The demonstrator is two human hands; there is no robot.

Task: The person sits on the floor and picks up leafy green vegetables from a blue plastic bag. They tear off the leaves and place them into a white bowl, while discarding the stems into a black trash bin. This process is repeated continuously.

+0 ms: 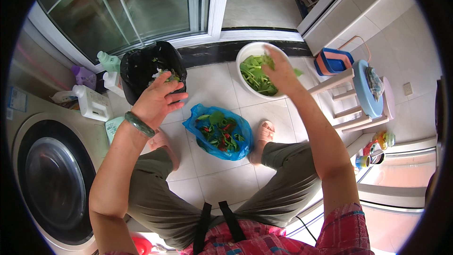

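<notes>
My left hand [162,96], with a green bangle [139,124] at its wrist, is spread over the near rim of a black-lined waste bin [136,64]; nothing shows in its fingers. Scraps lie inside the bin. My right hand [277,66], somewhat blurred, is over the right part of a white basin [241,56] holding leafy green vegetables [257,76]. Green leaves show at its fingers, but whether it grips them cannot be told. Between my feet a blue plastic bag [246,138] lies open on the floor, with leafy greens [216,117] and red pieces in it.
Detergent bottles [92,104] stand at the left beside a front-loading washing machine [53,180]. A blue stool [361,78] and a blue-and-pink folding bucket [333,61] are at the right. Behind the bin and basin runs a sliding door frame [214,37]. My sandalled feet flank the bag.
</notes>
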